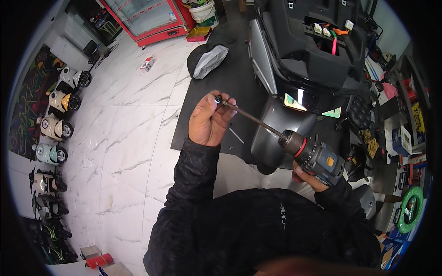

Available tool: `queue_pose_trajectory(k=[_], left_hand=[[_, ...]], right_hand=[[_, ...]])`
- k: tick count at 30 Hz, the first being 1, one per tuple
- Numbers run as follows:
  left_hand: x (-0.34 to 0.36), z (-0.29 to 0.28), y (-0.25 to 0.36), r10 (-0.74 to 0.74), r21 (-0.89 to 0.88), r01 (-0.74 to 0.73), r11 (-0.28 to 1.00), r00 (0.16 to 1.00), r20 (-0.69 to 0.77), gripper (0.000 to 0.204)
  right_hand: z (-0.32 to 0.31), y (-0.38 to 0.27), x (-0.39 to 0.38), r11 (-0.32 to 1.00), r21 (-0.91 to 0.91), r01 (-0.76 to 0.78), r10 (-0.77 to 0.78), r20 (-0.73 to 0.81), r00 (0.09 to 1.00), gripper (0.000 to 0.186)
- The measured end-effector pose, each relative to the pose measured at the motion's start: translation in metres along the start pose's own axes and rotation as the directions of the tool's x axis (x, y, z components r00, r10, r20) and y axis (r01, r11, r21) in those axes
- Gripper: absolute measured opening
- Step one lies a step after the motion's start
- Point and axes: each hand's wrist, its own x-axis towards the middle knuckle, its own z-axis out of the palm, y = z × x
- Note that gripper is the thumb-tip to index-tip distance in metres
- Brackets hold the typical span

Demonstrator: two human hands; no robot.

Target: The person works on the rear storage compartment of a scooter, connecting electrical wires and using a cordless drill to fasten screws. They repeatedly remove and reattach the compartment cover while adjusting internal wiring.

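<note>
My right hand (311, 180) is wrapped round the grip of a cordless drill (317, 156), with most of the fingers hidden behind its body. A long thin driver bit (253, 117) runs from the chuck up and left to my left hand (209, 122). There, my thumb and fingers pinch a small dark screw (218, 99) at the bit's tip; its exact shape is hard to make out. Just beyond the drill stands a scooter's rear end, with a black body (299, 69), a grey mudguard (283, 126) and loose wire connectors (324, 31) in its top opening.
A black mat (184, 131) lies under the scooter on white marbled tiles (115, 161). A black-and-grey cover (209, 62) rests on the mat. Small scooters (55, 129) line the left wall. A cluttered shelf (405, 133) and a green tyre (410, 209) are at the right.
</note>
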Motion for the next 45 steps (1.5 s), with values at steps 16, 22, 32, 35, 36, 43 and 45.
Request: queue_pose_trajectory(k=[16, 22, 32, 35, 36, 43, 45], left_hand=[[0.026, 0.036, 0.013, -0.147, 0.502, 0.074, 0.861, 0.983, 0.108, 0.029], [0.074, 0.075, 0.0, -0.215, 0.397, 0.095, 0.913, 0.938, 0.271, 0.048], [0.207, 0.076, -0.085, 0.353, 0.901, -0.431, 0.057, 0.853, 0.385, 0.086], [0.198, 0.07, -0.107, 0.376, 0.888, -0.461, -0.004, 0.822, 0.428, 0.096], [0.197, 0.071, -0.11, 0.394, 0.879, -0.477, -0.002, 0.808, 0.439, 0.096], [0.206, 0.085, -0.115, 0.422, 0.864, -0.496, -0.087, 0.767, 0.483, 0.091], [0.209, 0.085, -0.114, 0.423, 0.85, -0.52, -0.085, 0.754, 0.503, 0.091]], right_hand=[[-0.028, 0.02, -0.025, 0.967, -0.231, 0.104, -0.095, 0.048, 0.994, 0.041], [-0.042, 0.014, -0.018, 0.987, 0.023, 0.158, -0.147, -0.244, 0.959, 0.037], [-0.157, -0.063, 0.066, 0.897, -0.337, 0.286, -0.437, -0.584, 0.684, 0.028], [-0.186, -0.081, 0.101, 0.866, -0.476, 0.152, -0.443, -0.591, 0.674, 0.027], [-0.192, -0.085, 0.108, 0.823, -0.559, 0.103, -0.476, -0.578, 0.663, 0.028], [-0.204, -0.099, 0.131, 0.773, -0.634, -0.013, -0.421, -0.528, 0.737, 0.031], [-0.202, -0.1, 0.134, 0.772, -0.636, -0.01, -0.421, -0.522, 0.741, 0.032]])
